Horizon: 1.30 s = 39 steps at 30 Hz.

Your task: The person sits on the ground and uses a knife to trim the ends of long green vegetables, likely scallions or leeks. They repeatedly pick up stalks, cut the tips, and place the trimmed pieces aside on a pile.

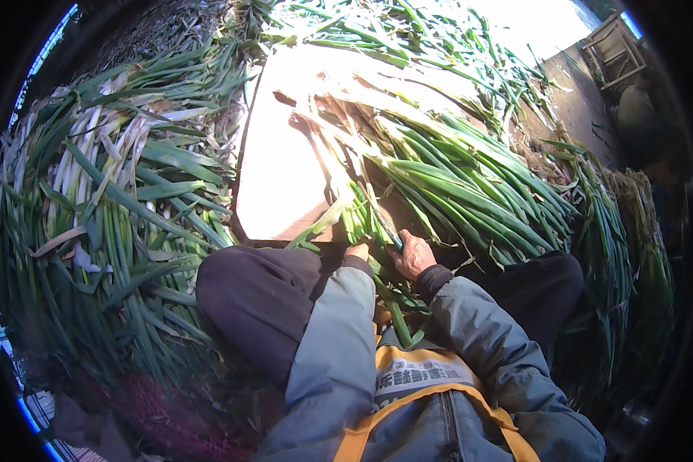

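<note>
My left hand [358, 252] is closed around a small bunch of green onions [354, 212] in front of my lap. The bunch's pale root ends lie up on the board, and its green leaves hang down between my knees. My right hand [414, 256] is wrapped around the bluish handle of a long, thin tool [395, 240], which slants up along the stalks. Whether its narrow end is a blade I cannot tell. Just right of both hands lies a big pile of green onions [454, 181], roots toward the board's far side and leaves toward me.
A sunlit wooden board [277, 169] spans the space before my knees, glaring bright. Heaped at left is a large mound of green onions [92, 177]. Loose leaves [408, 35] cover the far side. More onions [604, 231] hang at right, near a wooden stool [614, 50].
</note>
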Each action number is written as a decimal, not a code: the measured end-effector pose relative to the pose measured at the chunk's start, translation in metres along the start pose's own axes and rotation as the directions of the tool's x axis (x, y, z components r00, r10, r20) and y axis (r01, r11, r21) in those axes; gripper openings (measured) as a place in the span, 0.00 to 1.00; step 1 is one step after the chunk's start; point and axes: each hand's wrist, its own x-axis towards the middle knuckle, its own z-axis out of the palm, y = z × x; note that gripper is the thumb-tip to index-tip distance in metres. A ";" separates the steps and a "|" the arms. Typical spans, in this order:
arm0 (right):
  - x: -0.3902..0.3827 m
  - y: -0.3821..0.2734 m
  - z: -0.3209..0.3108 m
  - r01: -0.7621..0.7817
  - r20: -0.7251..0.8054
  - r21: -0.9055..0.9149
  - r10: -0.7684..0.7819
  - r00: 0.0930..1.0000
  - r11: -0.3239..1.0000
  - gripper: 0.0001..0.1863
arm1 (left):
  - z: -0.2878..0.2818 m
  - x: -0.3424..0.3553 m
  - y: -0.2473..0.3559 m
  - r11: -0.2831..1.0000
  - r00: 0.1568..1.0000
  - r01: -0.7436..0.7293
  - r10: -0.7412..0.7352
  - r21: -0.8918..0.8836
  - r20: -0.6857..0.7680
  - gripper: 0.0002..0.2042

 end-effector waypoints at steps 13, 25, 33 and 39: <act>0.022 0.015 0.023 -0.017 0.028 0.017 0.017 0.999 1.000 0.19 | -0.010 0.000 0.002 0.874 0.977 -0.194 0.212 -0.446 -0.011 0.24; 0.014 -0.024 0.008 -0.039 0.085 -0.032 0.042 0.995 0.999 0.19 | -0.004 0.025 -0.015 0.856 0.965 -0.260 0.235 -0.447 -0.111 0.05; 0.102 -0.033 0.020 -0.034 0.054 -0.068 0.037 0.998 0.997 0.19 | -0.002 0.015 -0.002 0.977 0.937 -0.185 0.144 -0.102 -0.319 0.15; 0.147 -0.049 0.027 0.049 0.090 -0.183 -0.033 0.995 0.982 0.19 | -0.004 0.046 -0.030 0.862 0.949 -0.316 0.285 -0.396 -0.136 0.09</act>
